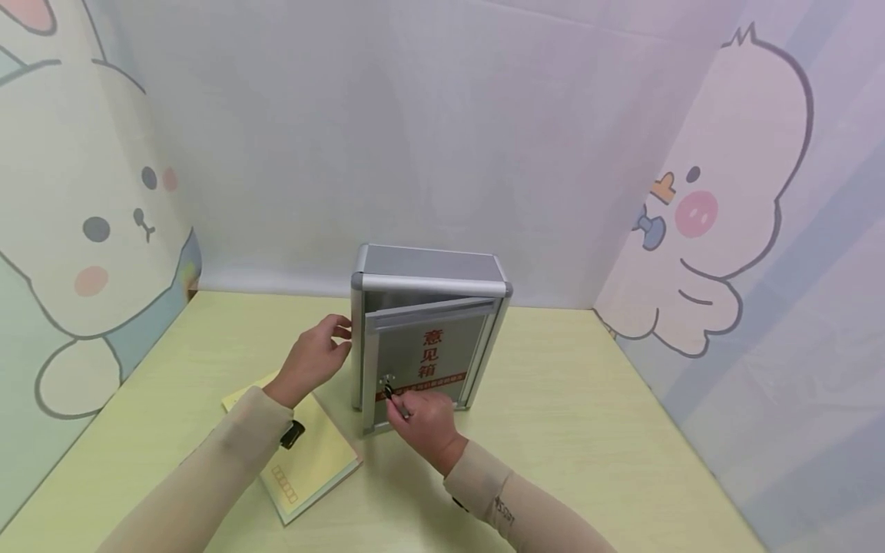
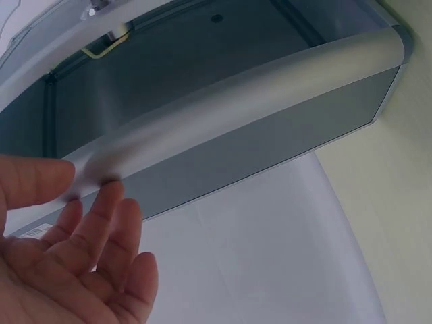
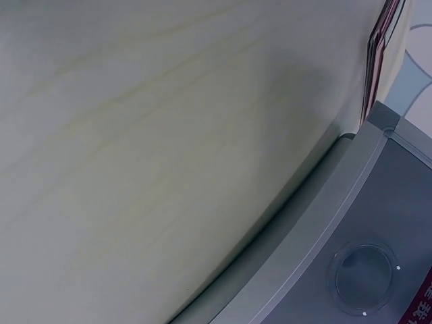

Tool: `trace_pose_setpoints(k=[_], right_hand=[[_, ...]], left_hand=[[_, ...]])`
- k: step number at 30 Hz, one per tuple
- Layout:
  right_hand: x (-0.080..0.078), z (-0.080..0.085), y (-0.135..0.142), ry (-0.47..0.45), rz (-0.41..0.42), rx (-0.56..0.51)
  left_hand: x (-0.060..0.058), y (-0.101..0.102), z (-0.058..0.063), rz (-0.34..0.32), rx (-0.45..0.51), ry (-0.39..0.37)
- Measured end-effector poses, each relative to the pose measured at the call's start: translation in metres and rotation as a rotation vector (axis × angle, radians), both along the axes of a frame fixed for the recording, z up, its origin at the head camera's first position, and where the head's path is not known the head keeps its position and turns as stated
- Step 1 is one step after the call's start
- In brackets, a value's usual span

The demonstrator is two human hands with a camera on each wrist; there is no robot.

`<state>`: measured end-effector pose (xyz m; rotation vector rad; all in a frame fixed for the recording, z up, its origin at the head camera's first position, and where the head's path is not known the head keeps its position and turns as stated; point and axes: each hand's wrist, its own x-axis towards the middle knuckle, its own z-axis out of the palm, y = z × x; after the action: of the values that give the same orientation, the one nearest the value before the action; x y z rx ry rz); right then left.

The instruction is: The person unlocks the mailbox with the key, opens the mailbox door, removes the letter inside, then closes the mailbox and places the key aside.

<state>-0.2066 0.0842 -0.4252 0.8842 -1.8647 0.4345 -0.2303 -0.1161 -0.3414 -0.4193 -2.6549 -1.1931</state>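
A grey metal suggestion box (image 1: pixel 432 265) stands upright on the table, its front door (image 1: pixel 401 346) ajar with red lettering on it. My right hand (image 1: pixel 430 426) pinches a small key with a dark head (image 1: pixel 389 391) at the lock (image 1: pixel 386 379) on the door's left side. Beside the box, my left hand (image 1: pixel 316 357) touches the left edge of its frame with loosely bent fingers. The left wrist view has the left hand's fingertips (image 2: pixel 111 185) against the rounded frame (image 2: pixel 256 91), with the dark interior behind. My right hand is outside the right wrist view.
Yellow envelopes (image 1: pixel 321 442) lie stacked on the table at the left, partly under my left forearm. The pale yellow table (image 1: pixel 567 430) meets curtains with cartoon animals at the back and sides. A round clear disc (image 3: pixel 364 277) shows on the door's lower part.
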Motion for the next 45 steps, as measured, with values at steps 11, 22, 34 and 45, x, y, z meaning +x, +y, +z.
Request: trace_pose_setpoints(k=[11,22,34,45], right_hand=[[-0.0056,0.0018,-0.0020,-0.017,-0.013,0.040],[-0.0090,0.0020,-0.0061,-0.064,-0.038,0.021],[-0.0051,0.0048,-0.0083,-0.160,-0.062,0.006],[-0.0094,0.0023,-0.0098,-0.137,-0.118,0.004]], left_hand=[[-0.0014,0.0001,-0.0025,0.022,0.007,0.003],[0.0001,0.0013,-0.0007,0.029,0.007,0.004],[0.0007,0.0028,-0.0013,0.022,0.010,-0.019],[0.0018,0.0061,-0.0004,0.043,0.035,-0.029]])
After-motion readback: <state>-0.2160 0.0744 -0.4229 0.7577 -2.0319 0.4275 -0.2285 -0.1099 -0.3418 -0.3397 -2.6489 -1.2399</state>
